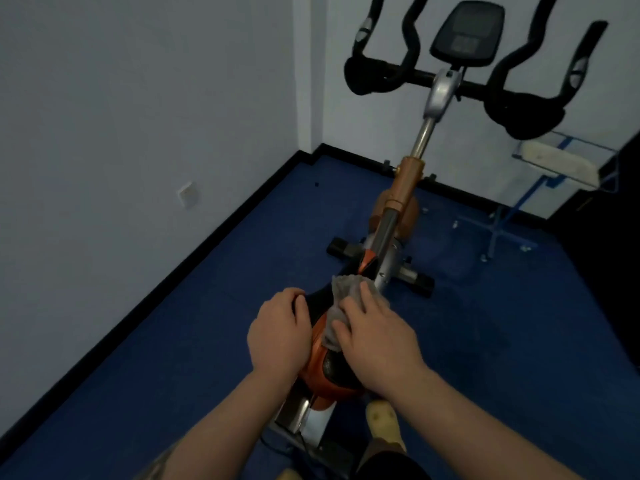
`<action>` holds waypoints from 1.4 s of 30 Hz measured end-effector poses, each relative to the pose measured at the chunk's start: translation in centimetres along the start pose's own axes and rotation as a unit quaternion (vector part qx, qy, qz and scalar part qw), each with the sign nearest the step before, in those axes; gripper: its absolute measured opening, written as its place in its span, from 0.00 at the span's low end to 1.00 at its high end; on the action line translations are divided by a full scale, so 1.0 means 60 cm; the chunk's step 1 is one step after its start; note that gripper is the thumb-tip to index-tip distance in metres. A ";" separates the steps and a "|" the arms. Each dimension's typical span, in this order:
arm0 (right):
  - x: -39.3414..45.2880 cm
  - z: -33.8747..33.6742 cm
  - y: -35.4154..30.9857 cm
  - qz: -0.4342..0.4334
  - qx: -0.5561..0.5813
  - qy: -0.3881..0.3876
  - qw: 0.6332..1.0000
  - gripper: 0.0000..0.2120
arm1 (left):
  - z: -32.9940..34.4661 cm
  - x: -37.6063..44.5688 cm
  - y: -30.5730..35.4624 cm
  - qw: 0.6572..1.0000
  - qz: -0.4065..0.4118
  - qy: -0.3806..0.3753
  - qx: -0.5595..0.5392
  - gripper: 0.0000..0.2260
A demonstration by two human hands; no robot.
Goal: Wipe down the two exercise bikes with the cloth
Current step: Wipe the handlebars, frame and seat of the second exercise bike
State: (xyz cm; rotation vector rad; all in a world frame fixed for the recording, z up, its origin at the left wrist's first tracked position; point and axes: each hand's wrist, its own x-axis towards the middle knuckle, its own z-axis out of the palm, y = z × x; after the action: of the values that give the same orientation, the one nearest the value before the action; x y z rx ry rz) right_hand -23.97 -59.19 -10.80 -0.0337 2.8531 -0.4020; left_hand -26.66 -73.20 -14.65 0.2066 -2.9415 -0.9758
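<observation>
An exercise bike [405, 188] with an orange and silver frame stands in front of me, its black handlebars [512, 109] and console [467, 29] at the top. Its orange and black saddle [325, 372] lies right below me. My right hand [374, 341] presses a grey cloth [346, 289] flat on the front of the saddle with straight fingers. My left hand [277, 334] grips the saddle's left side, fingers curled over its edge. Only one bike is in view.
The bike stands on a blue floor [173, 341] in a corner of white walls with a black skirting. A wall socket [188, 194] sits low on the left wall. A clear blue-framed stand [554, 168] holding a white pad is at the right. My foot [382, 420] is below the saddle.
</observation>
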 end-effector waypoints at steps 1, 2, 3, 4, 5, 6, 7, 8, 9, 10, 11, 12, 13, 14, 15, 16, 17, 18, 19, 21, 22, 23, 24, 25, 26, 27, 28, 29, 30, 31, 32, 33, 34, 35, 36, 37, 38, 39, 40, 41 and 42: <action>0.004 -0.003 -0.002 0.021 0.016 -0.017 0.999 0.24 | -0.001 0.000 0.001 1.000 0.002 -0.008 0.004 0.13; 0.016 -0.005 -0.005 0.039 0.032 -0.028 0.998 0.27 | -0.003 0.000 0.001 1.000 0.004 -0.015 0.009 0.13; 0.029 -0.005 -0.009 0.056 0.051 -0.032 0.997 0.32 | -0.005 0.000 0.000 1.000 0.007 -0.022 0.015 0.14; 0.041 -0.003 -0.013 0.074 0.072 -0.034 0.994 0.36 | -0.006 0.001 0.000 0.999 0.012 -0.028 0.022 0.14; 0.047 0.000 -0.015 0.091 0.087 -0.035 0.991 0.38 | -0.006 0.001 -0.001 0.999 0.015 -0.032 0.028 0.14; 0.043 0.003 -0.019 0.101 0.097 -0.038 0.989 0.38 | -0.006 0.002 0.000 0.999 0.017 -0.033 0.031 0.14; 0.030 0.007 -0.023 0.105 0.098 -0.047 0.989 0.38 | -0.007 0.001 0.000 0.999 0.016 -0.033 0.030 0.14; 0.010 0.011 -0.027 0.103 0.088 -0.058 0.989 0.37 | -0.007 0.002 0.001 0.999 0.016 -0.031 0.026 0.14; -0.012 0.016 -0.029 0.098 0.069 -0.076 0.990 0.37 | -0.007 0.002 0.002 0.999 0.017 -0.029 0.022 0.14; -0.032 0.019 -0.030 0.099 0.050 -0.094 0.989 0.37 | -0.007 0.001 0.004 0.999 0.016 -0.024 0.018 0.14; -0.041 0.020 -0.031 0.106 0.043 -0.106 0.988 0.37 | -0.007 0.000 0.004 1.000 0.016 -0.019 0.014 0.14; -0.038 0.018 -0.033 0.119 0.052 -0.113 0.985 0.37 | -0.007 0.000 0.005 1.000 0.016 -0.016 0.010 0.14; -0.025 0.017 -0.033 0.132 0.071 -0.110 0.983 0.37 | -0.006 0.000 0.005 1.000 0.014 -0.014 0.007 0.14; -0.005 0.017 -0.032 0.146 0.095 -0.097 0.980 0.37 | -0.005 0.000 0.005 1.000 0.011 -0.013 0.004 0.13; 0.011 0.017 -0.031 0.157 0.115 -0.080 0.978 0.37 | -0.004 0.000 0.004 1.000 0.007 -0.011 0.002 0.13; 0.020 0.017 -0.032 0.162 0.128 -0.061 0.977 0.37 | -0.004 0.000 0.004 1.000 0.004 -0.007 0.001 0.13; 0.018 0.020 -0.034 0.158 0.128 -0.047 0.978 0.37 | -0.003 0.000 0.004 1.000 0.003 -0.002 0.000 0.13; 0.002 0.025 -0.039 0.141 0.112 -0.038 0.983 0.36 | -0.003 -0.002 0.004 1.000 0.000 0.000 -0.002 0.13; -0.021 0.031 -0.043 0.115 0.087 -0.033 0.989 0.34 | -0.002 -0.003 0.004 1.000 -0.003 0.004 -0.006 0.14; -0.059 0.043 -0.040 0.072 0.054 -0.038 0.995 0.32 | 0.000 -0.004 0.004 1.000 -0.007 0.011 -0.014 0.14; -0.061 0.045 -0.033 0.066 0.060 -0.040 0.995 0.31 | 0.000 -0.005 0.004 1.000 -0.009 0.012 -0.017 0.14; -0.051 0.046 -0.026 0.065 0.076 -0.039 0.994 0.31 | 0.000 -0.006 0.003 1.000 -0.011 0.013 -0.022 0.14; -0.036 0.045 -0.019 0.067 0.104 -0.035 0.992 0.30 | 0.001 -0.006 0.002 0.999 -0.014 0.013 -0.028 0.14; -0.019 0.044 -0.013 0.073 0.137 -0.026 0.987 0.29 | 0.002 -0.006 0.002 0.999 -0.018 0.013 -0.035 0.14; -0.007 0.045 -0.012 0.076 0.162 -0.011 0.984 0.29 | 0.001 -0.006 0.001 0.999 -0.024 0.015 -0.043 0.14; -0.004 0.051 -0.015 0.072 0.168 0.010 0.983 0.28 | 0.001 -0.005 0.000 0.998 -0.029 0.018 -0.052 0.14; -0.013 0.054 -0.020 0.063 0.162 0.028 0.984 0.27 | 0.002 -0.004 -0.002 0.997 -0.035 0.023 -0.061 0.13; -0.027 0.064 -0.021 0.047 0.148 0.042 0.987 0.27 | 0.003 -0.002 -0.003 0.997 -0.040 0.027 -0.066 0.13; -0.046 0.071 -0.021 0.022 0.129 0.049 0.990 0.26 | 0.004 -0.001 -0.003 0.996 -0.044 0.030 -0.070 0.12; -0.064 0.077 -0.018 -0.001 0.109 0.044 0.993 0.26 | 0.004 -0.001 -0.002 0.996 -0.045 0.031 -0.070 0.12; -0.073 0.078 -0.013 -0.014 0.098 0.027 0.995 0.26 | 0.003 -0.001 -0.002 0.996 -0.044 0.030 -0.069 0.12; -0.071 0.078 -0.007 -0.010 0.110 0.009 0.994 0.26 | 0.002 -0.001 -0.002 0.996 -0.043 0.028 -0.066 0.12; -0.059 0.071 -0.002 0.011 0.149 -0.016 0.989 0.27 | 0.001 -0.001 -0.001 0.997 -0.043 0.025 -0.063 0.12; -0.043 0.060 0.000 0.048 0.203 -0.033 0.977 0.30 | 0.001 0.000 -0.001 0.997 -0.044 0.022 -0.060 0.12; -0.024 0.054 0.001 0.085 0.250 -0.033 0.964 0.32 | 0.002 0.001 -0.001 0.997 -0.046 0.020 -0.057 0.11; -0.006 0.050 -0.003 0.114 0.274 -0.024 0.955 0.33 | 0.002 0.002 -0.001 0.997 -0.047 0.019 -0.052 0.12; 0.003 0.046 -0.011 0.132 0.279 -0.008 0.951 0.32 | 0.002 0.002 0.001 0.998 -0.046 0.017 -0.048 0.12; 0.003 0.049 -0.020 0.143 0.262 0.013 0.954 0.32 | 0.001 0.002 0.000 0.998 -0.043 0.015 -0.046 0.12; -0.007 0.052 -0.029 0.145 0.226 0.040 0.962 0.32 | 0.002 0.002 0.001 0.998 -0.039 0.016 -0.048 0.12; -0.028 0.060 -0.038 0.143 0.183 0.059 0.971 0.32 | 0.001 0.002 0.001 0.998 -0.034 0.015 -0.048 0.12; -0.054 0.070 -0.047 0.137 0.143 0.075 0.977 0.32 | 0.000 0.001 0.000 0.999 -0.026 0.012 -0.046 0.13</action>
State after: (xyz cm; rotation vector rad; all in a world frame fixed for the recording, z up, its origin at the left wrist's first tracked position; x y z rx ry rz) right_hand -19.80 -62.82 -13.11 0.4579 2.8540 -0.7774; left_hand -26.70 -73.18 -14.64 0.2898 -2.8760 -1.1033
